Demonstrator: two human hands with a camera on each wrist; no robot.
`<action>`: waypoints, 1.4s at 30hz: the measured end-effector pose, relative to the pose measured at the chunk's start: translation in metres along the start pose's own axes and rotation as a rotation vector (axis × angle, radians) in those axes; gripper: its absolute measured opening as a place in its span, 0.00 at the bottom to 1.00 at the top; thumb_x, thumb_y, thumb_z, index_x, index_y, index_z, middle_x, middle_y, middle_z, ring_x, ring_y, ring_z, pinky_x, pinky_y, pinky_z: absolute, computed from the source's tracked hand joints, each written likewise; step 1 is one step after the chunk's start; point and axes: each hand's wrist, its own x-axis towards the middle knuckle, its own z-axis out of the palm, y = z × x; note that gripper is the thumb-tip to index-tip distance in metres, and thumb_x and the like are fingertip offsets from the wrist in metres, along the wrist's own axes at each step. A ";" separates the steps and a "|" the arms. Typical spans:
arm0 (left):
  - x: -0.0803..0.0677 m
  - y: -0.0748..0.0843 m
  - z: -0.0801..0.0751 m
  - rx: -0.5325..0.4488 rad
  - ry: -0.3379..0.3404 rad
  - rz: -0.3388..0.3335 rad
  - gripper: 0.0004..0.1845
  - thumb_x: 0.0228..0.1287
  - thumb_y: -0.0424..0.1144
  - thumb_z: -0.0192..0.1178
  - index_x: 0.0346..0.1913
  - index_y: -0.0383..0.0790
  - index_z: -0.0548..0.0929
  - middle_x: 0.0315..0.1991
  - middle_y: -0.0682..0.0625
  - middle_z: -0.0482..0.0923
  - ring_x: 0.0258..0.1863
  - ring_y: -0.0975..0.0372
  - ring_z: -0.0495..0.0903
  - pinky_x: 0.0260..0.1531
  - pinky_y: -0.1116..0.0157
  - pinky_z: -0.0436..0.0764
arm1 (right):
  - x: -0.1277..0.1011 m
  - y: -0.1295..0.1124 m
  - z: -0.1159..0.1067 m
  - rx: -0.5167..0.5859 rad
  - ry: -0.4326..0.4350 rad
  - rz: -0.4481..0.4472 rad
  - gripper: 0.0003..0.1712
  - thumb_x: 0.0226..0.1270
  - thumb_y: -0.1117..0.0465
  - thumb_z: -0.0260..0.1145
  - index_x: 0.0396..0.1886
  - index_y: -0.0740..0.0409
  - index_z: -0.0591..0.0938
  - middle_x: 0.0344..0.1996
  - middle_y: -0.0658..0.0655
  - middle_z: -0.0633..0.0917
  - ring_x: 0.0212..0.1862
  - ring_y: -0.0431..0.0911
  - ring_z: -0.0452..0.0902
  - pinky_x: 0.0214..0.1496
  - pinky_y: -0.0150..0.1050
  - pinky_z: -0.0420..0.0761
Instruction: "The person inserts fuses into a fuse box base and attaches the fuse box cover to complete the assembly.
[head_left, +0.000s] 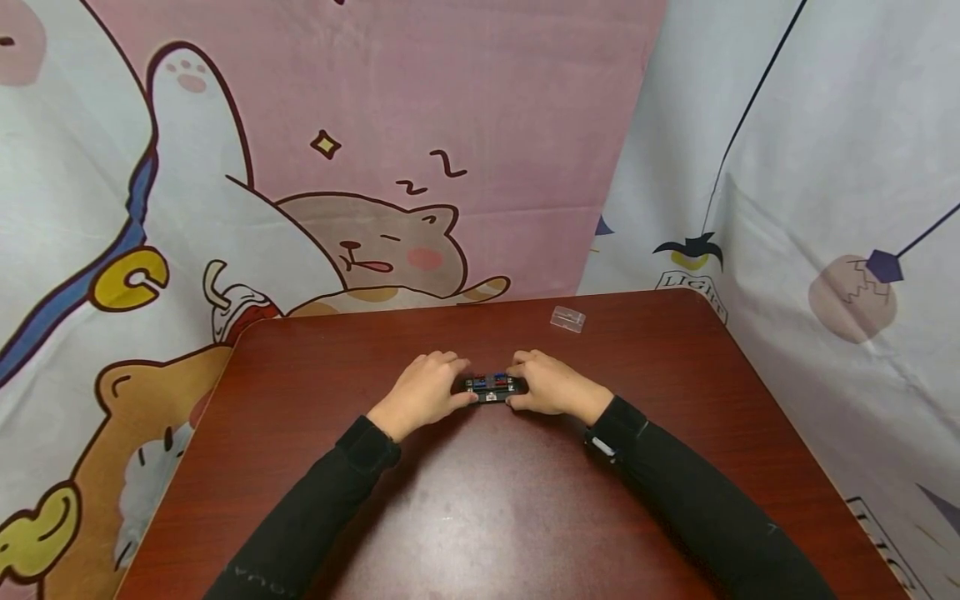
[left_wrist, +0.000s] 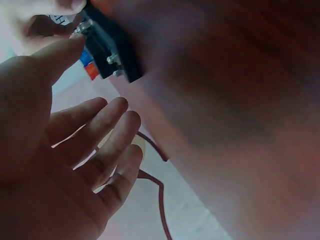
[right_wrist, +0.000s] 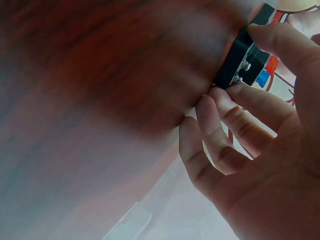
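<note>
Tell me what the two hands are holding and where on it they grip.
A small black block with red and blue inserts, lying on the table. The left hand pinches its left end, the right hand its right end.

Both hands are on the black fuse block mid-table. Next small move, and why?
Probably lift the black block slightly off the table: the left hand and right hand pinch its two ends while it lies flat, blue and red pieces on top.
</note>
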 end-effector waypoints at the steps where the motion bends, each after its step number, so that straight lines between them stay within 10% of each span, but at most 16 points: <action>1: -0.001 0.000 0.002 -0.005 -0.005 -0.004 0.34 0.73 0.60 0.73 0.71 0.40 0.85 0.63 0.43 0.87 0.62 0.48 0.86 0.67 0.46 0.83 | 0.000 0.000 0.000 0.000 -0.001 0.001 0.34 0.73 0.44 0.77 0.70 0.60 0.86 0.59 0.55 0.83 0.57 0.49 0.79 0.64 0.49 0.83; 42: 0.000 0.009 0.021 0.021 -0.037 -0.049 0.27 0.73 0.56 0.74 0.64 0.40 0.89 0.55 0.46 0.84 0.52 0.50 0.84 0.54 0.50 0.86 | -0.003 -0.003 0.000 0.010 -0.013 0.057 0.35 0.74 0.43 0.76 0.72 0.58 0.85 0.61 0.55 0.82 0.61 0.51 0.78 0.67 0.50 0.84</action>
